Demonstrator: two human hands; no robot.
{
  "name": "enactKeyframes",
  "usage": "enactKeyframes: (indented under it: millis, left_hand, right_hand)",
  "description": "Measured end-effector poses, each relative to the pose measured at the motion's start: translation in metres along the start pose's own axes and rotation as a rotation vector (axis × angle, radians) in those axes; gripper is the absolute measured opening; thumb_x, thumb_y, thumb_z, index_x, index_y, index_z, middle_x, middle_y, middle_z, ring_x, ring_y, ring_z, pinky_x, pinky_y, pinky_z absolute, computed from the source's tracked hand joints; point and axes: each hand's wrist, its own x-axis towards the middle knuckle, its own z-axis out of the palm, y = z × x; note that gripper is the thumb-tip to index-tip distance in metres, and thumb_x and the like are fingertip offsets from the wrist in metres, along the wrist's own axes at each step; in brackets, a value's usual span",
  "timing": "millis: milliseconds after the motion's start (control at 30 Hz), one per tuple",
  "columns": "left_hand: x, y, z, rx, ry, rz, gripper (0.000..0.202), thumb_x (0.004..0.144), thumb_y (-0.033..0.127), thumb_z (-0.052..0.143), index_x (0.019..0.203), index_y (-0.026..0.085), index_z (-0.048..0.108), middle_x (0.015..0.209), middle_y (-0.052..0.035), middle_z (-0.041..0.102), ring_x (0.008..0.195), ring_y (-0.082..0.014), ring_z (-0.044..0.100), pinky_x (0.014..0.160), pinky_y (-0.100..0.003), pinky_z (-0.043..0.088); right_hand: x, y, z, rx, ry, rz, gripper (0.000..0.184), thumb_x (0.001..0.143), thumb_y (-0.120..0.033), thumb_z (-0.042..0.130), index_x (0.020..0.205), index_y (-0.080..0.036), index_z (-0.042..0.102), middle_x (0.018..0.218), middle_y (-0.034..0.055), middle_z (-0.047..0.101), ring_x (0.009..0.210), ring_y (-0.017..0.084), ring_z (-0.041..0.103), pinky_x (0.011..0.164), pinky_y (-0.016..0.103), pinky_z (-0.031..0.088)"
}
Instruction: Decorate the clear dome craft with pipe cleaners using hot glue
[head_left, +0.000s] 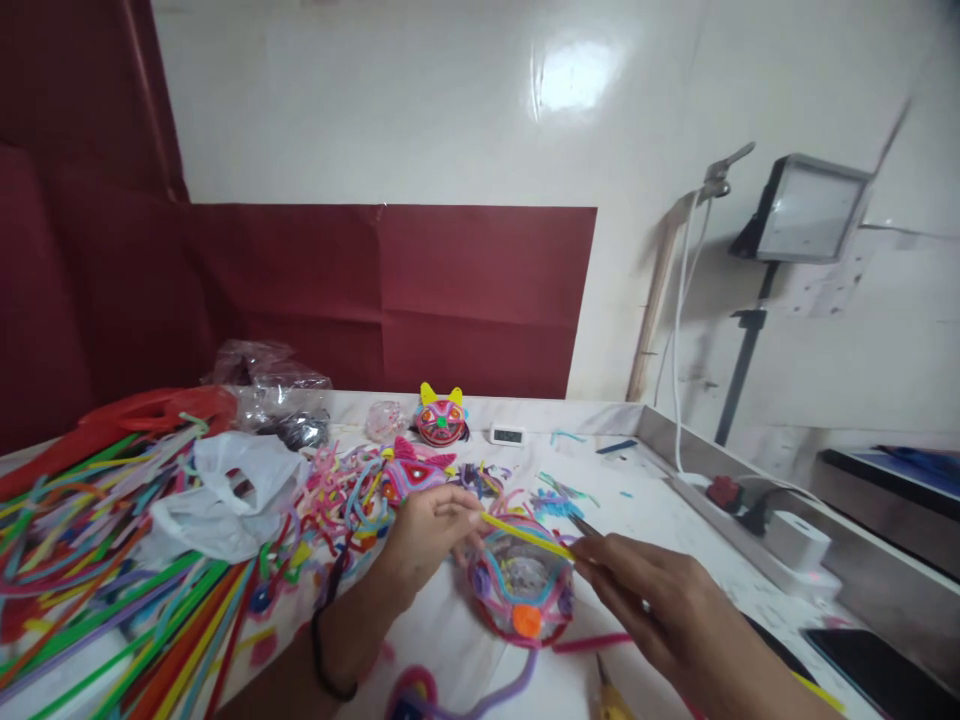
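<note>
— With the left hand (431,530), pinching one end of a long yellow fuzzy wire (525,537) between thumb and fingertips. With the right hand (660,600), gripping a thin grey metal tool (583,524), fingers curled tight round it, and touching its tip to the other end of the yellow fuzzy wire.

— Holding that over what?

— Stretching it flat across the top of a round craft piece (521,590) wrapped in pink, blue and purple fuzzy wires, with an orange dot at the front. Sitting on the white table (660,500), right between both hands.

— Looking like which step?

— Probably lining up the yellow fuzzy wire along the top, not yet bending it or tucking it in.

— Calling for what next?

— Calling for a steady pinch on both ends, a gentle press, and care with the pointy tip so as not to poke the round craft piece.

— Anything else lying about?

— Lying to the left, a big heap of long fuzzy wires (112,580) in many colours, with a white plastic bag (217,500) on top. Standing farther back, a little cat face with yellow ears (441,418), and a small white clock (507,434) near it. Resting just beside the round craft piece, a loose pink fuzzy wire (592,642).
</note>
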Motion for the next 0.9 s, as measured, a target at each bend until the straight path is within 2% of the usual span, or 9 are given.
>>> enactKeyframes:
  millis: [133, 333, 600, 733, 900]
  left_hand:
    - [0.000, -0.004, -0.002, 0.144, -0.009, 0.077, 0.009, 0.067, 0.023, 0.063, 0.071, 0.017, 0.067, 0.049, 0.0045, 0.055, 0.045, -0.0108, 0.051, 0.042, -0.020, 0.035]
    - [-0.004, -0.006, -0.002, 0.340, -0.016, 0.249, 0.012, 0.069, 0.014, 0.062, 0.069, 0.018, 0.072, 0.075, -0.0018, 0.062, 0.072, -0.0158, 0.058, 0.063, -0.025, 0.042]
    - [-0.009, -0.007, 0.002, 0.521, -0.067, 0.378, 0.018, 0.078, 0.010, 0.057, 0.073, 0.018, 0.071, 0.080, -0.0038, 0.064, 0.081, -0.0191, 0.060, 0.076, -0.028, 0.042]
    - [-0.012, -0.007, 0.003, 0.572, -0.093, 0.404, 0.019, 0.082, 0.011, 0.055, 0.075, 0.019, 0.071, 0.081, -0.0040, 0.065, 0.081, -0.0190, 0.060, 0.075, -0.028, 0.042]
    - [-0.013, -0.006, 0.004, 0.582, -0.121, 0.424, 0.019, 0.082, 0.009, 0.055, 0.078, 0.018, 0.072, 0.084, -0.0042, 0.066, 0.081, -0.0182, 0.060, 0.076, -0.027, 0.043]
  right_hand:
    - [-0.002, -0.004, 0.001, -0.012, 0.022, -0.040, 0.019, 0.100, -0.020, 0.039, 0.101, -0.024, 0.057, 0.083, 0.0034, 0.067, 0.070, 0.015, 0.069, 0.059, 0.023, 0.049]
    - [0.001, -0.012, -0.001, -0.048, 0.074, -0.122, 0.022, 0.099, -0.017, 0.038, 0.103, -0.024, 0.058, 0.080, 0.0036, 0.065, 0.067, 0.014, 0.070, 0.053, 0.020, 0.048]
    - [0.000, -0.018, 0.004, -0.086, 0.095, -0.127, 0.021, 0.099, -0.020, 0.039, 0.095, -0.023, 0.059, 0.072, 0.0021, 0.065, 0.059, 0.014, 0.068, 0.051, 0.021, 0.049]
    - [-0.004, -0.018, 0.006, -0.095, 0.084, -0.121, 0.021, 0.099, -0.021, 0.039, 0.092, -0.024, 0.059, 0.070, 0.0016, 0.065, 0.057, 0.015, 0.067, 0.049, 0.022, 0.049]
    - [-0.006, -0.016, 0.008, -0.120, 0.083, -0.138, 0.020, 0.099, -0.022, 0.040, 0.098, -0.024, 0.059, 0.071, 0.0018, 0.066, 0.058, 0.015, 0.068, 0.049, 0.022, 0.049]
